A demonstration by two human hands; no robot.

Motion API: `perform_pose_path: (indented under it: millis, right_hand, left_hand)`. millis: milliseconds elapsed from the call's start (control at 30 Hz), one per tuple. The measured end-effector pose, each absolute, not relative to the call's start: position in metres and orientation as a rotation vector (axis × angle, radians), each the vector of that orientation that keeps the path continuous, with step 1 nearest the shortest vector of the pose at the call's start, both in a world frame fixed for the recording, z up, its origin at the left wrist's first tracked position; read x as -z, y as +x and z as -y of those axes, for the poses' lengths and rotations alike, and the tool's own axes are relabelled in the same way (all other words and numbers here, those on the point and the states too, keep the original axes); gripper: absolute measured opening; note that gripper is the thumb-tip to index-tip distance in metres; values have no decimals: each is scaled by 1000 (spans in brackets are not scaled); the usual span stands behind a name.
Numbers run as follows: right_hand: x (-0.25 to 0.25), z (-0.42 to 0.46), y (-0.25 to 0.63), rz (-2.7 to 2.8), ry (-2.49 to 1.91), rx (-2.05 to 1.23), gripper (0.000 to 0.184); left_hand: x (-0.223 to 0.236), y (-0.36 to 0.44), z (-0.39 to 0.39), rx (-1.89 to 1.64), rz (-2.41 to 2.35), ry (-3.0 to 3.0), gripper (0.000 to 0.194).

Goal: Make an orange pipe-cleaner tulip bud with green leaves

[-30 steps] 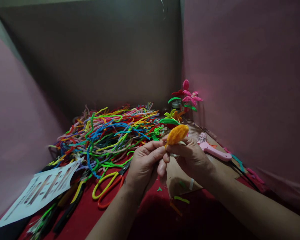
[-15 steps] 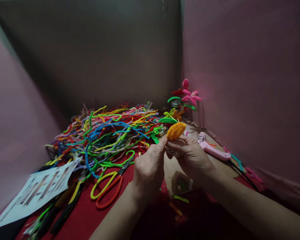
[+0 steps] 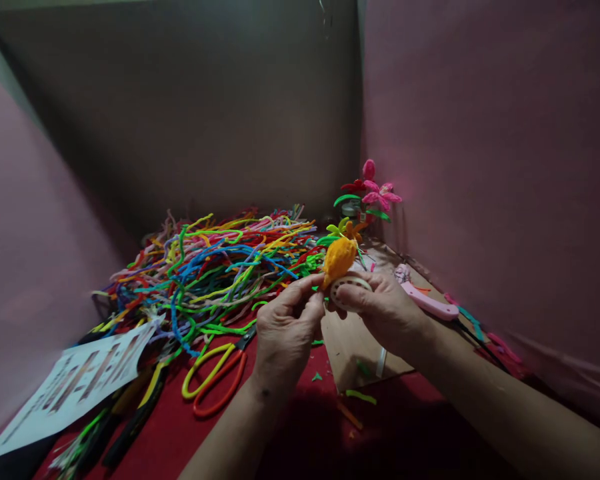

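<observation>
A fuzzy orange pipe-cleaner bud [image 3: 340, 259] points upward between my hands. My left hand [image 3: 286, 327] pinches its narrow lower end with thumb and fingertips. A round white spool [image 3: 354, 281] with small holes around its face is gripped in my right hand [image 3: 390, 310], the thumb lying across it. The spool sits just below and right of the bud; whatever is wound on it cannot be made out.
A big heap of colored pipe cleaners [image 3: 220, 267] lies left. Scissors [image 3: 215, 373], a printed sheet [image 3: 75, 387] and pliers [image 3: 135, 413] are nearer. A pink glue gun [image 3: 430, 303] rests right on cardboard [image 3: 360, 347]; pink pipe-cleaner flowers [image 3: 380, 195] stand behind.
My left hand turned knuckles-up near the bud's base, then rolled back to a pinch. The bud has shifted left and tilted more upright, and the white spool has come into plain view.
</observation>
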State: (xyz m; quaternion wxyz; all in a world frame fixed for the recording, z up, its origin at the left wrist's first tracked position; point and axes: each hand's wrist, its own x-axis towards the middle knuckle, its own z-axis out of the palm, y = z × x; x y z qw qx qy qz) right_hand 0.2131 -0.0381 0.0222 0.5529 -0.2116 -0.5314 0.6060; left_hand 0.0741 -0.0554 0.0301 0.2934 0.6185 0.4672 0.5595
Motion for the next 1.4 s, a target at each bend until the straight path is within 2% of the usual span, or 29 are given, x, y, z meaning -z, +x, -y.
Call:
perform_pose_path:
  millis: [100,267,433,700,933,1167,1400]
  right_hand:
    - [-24,40,212,1204,-458,-1509,32]
    - [-28,44,209,1179,-468,-1533,17]
    - [-21,40,211,1208,-561,-1411,11]
    - [-13,31,212,1213,-492,-1353,19]
    - [-12,30,211,1183,-523,-1287,13]
    - [-13,31,211,1185,-556,-1252,9]
    - [-17,33,220,1337,-574,-1130,14]
  left_hand:
    - [-31,74,56,-1495,-1251,1612,22]
    - [-27,75,56,-1502,-1205,1573,23]
    - [-30,77,57,-1383,-1045,1352,23]
    - [-39,70,52,-1125,-784,1060,25]
    - [-40,62,48,-962,-683,942,22]
    - [-42,65,50,-1009,-722,951,18]
    - [-42,66,50,-1055,-773,1020,18]
